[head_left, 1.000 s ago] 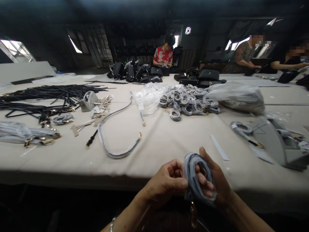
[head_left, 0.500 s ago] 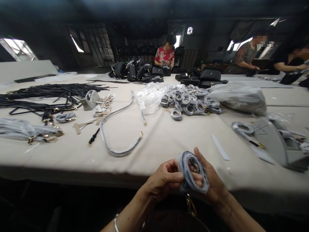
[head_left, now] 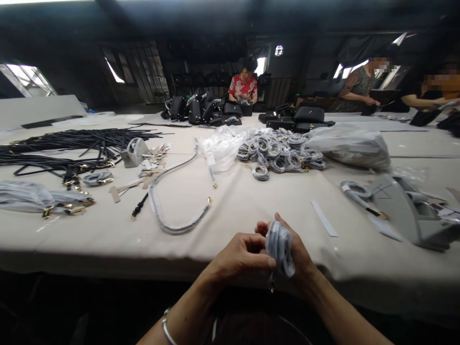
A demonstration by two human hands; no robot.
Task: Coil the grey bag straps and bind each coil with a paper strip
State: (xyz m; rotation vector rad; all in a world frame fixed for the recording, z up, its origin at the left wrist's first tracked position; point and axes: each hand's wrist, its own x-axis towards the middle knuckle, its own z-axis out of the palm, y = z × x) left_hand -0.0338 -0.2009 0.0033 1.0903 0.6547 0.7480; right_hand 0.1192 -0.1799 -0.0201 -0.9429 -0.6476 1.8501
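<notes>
The left hand and right hand sit close together, clamped on a plastic-sleeved coil of grey strap, its clasp hanging below, over the cloth-covered worktable.

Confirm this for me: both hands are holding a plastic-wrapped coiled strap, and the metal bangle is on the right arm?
Not quite: the metal bangle is on the left arm, not the right, as the head view shows. The rest stands: the left hand and right hand hold the plastic-wrapped coiled strap.
</notes>
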